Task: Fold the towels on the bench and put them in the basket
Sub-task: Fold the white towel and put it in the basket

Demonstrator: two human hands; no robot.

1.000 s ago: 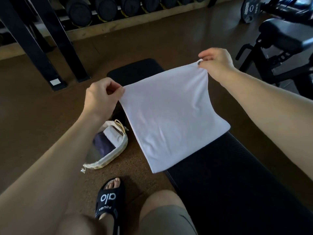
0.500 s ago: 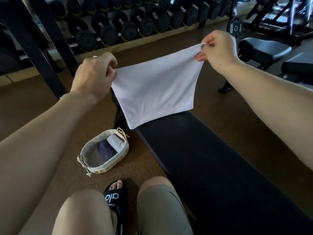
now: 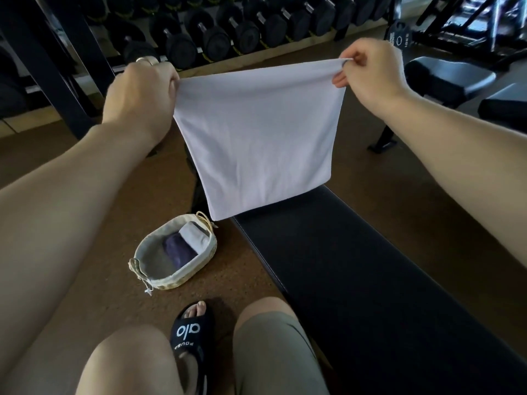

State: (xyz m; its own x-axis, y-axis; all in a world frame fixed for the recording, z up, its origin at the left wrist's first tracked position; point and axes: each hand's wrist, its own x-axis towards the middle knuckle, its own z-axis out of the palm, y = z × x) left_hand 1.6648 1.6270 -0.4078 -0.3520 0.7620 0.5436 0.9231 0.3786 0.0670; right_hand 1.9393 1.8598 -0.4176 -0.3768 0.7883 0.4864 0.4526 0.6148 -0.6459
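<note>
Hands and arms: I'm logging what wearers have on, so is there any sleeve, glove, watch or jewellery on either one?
Both forearms are bare, with no sleeves, gloves or watch in view. The left hand wears a pale metallic ring on one finger. The right hand shows no ring or band.

A gym: dumbbell rack [image 3: 228,32] (rubber floor) and padded bench [image 3: 356,280]

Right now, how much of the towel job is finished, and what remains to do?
Done: the basket on the floor already holds a purple towel and a pale one. In hand: the left hand and right hand pinch the top corners of a white towel hanging above the bench. Left: fold it and put it in the basket. No other towel shows on the bench.
</note>
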